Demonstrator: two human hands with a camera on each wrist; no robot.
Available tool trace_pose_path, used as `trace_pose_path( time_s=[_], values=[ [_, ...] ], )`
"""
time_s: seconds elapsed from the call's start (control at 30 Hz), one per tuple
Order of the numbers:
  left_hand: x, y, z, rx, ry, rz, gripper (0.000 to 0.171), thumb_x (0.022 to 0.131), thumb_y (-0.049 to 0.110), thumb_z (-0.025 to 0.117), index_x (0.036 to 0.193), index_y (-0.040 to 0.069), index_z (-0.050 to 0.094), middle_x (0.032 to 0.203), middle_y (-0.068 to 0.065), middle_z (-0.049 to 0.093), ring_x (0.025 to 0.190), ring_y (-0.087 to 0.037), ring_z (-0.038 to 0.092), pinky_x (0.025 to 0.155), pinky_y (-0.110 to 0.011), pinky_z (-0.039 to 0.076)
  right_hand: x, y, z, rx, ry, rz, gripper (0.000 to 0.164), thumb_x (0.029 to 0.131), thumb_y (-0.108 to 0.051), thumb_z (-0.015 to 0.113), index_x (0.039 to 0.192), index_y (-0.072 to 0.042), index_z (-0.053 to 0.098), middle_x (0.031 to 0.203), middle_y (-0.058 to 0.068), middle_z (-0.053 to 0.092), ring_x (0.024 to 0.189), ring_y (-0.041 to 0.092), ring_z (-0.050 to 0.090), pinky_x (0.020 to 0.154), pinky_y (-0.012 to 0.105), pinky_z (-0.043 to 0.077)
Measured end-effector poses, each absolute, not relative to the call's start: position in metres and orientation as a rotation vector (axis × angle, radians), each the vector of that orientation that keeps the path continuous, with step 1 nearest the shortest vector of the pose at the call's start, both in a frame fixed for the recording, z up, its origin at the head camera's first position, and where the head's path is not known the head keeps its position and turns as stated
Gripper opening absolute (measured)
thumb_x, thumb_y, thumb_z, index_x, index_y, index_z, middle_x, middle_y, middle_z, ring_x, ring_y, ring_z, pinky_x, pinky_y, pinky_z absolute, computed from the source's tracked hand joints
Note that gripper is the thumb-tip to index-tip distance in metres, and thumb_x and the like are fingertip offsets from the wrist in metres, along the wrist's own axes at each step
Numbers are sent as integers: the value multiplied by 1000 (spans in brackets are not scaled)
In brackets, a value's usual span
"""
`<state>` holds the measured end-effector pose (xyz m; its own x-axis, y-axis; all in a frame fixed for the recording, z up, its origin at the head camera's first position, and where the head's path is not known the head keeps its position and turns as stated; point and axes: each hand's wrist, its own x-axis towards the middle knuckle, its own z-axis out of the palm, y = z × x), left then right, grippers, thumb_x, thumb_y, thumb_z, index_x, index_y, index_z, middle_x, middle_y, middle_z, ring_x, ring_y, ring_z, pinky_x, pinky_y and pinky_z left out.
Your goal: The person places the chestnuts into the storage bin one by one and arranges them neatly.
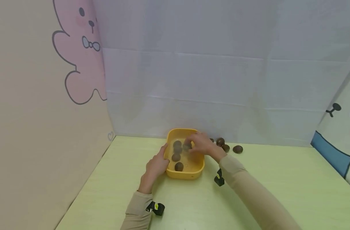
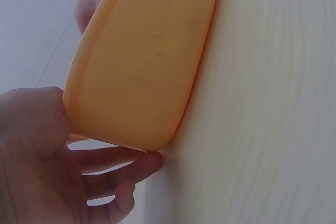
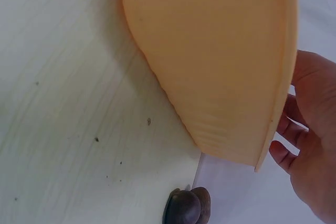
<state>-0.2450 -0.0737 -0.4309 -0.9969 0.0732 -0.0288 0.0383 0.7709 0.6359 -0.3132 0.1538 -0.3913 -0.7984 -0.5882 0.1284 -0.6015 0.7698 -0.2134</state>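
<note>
1. Nearest, the left hand [image 1: 157, 162] grips the left side of the yellow tub, fingers wrapped along the outer wall, evidently steadying it.
2. Next, the yellow tub [image 1: 184, 175] stands upright on the pale surface [image 1: 264, 191]. Dark brown balls [image 1: 179, 166] lie on its floor.
3. Farther in, the right hand [image 1: 202, 143] crosses the right rim, fingers bent about one ball [image 1: 187, 147]; blur prevents me telling whether they pinch or merely touch it.
4. Step in hand, in my judgement: handling balls singly inside the tub. The next move calls for a definite grip or release, fingers clear of the rim, left hold unchanged.
5. Farthest, loose balls [image 1: 237, 149] sit right of the tub, near the hanging sheet [image 1: 192, 80].
6. Views compared: only the head view shows the tub's contents. The right wrist view alone reveals dark specks [image 3: 96, 139] on the surface; the left shows fingertips beyond the tub's edge.
</note>
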Motion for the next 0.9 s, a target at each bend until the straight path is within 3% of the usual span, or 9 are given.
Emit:
trace_pose_path(
  time_s=[0.13, 0.33, 0.53, 0.73, 0.9],
  values=[
    [-245, -73, -431, 92, 2904, 1042, 69, 91, 19, 53, 156, 30, 32, 101, -16, 68, 58, -22, 49, 52, -34, 34, -314, 150, -394, 972, -2911, 355, 25, 78, -21, 78, 103, -19, 76, 100, -6, 72, 94, 19, 57, 87, 44, 43],
    [-244, -72, -429, 98, 2890, 1050, 69, 91, 18, 52, 156, 30, 31, 94, -14, 66, 55, -21, 46, 51, -33, 33, -317, 147, -399, 1023, -2905, 360, 16, 77, -19, 79, 92, -20, 75, 88, -9, 70, 82, 13, 58, 80, 39, 47],
    [-243, -72, -429, 85, 2891, 1051, 69, 92, 19, 52, 156, 31, 31, 93, -13, 66, 54, -20, 44, 50, -32, 33, -317, 145, -400, 1062, -2912, 343, 12, 81, -18, 76, 93, -19, 75, 90, -8, 71, 84, 14, 62, 84, 38, 50],
    [-243, -73, -429, 84, 2895, 1045, 69, 92, 20, 53, 156, 32, 31, 93, -13, 66, 55, -20, 45, 51, -32, 33, -312, 151, -391, 1021, -2933, 491, 22, 82, -10, 75, 104, -12, 76, 103, 1, 74, 98, 23, 66, 94, 43, 49],
    [-244, -74, -430, 96, 2895, 1053, 69, 92, 20, 53, 156, 31, 31, 81, -12, 63, 53, -20, 44, 49, -32, 33, -308, 167, -385, 981, -2901, 557, 22, 86, -11, 71, 108, -9, 75, 105, 3, 74, 101, 27, 66, 93, 43, 50]
  ],
)
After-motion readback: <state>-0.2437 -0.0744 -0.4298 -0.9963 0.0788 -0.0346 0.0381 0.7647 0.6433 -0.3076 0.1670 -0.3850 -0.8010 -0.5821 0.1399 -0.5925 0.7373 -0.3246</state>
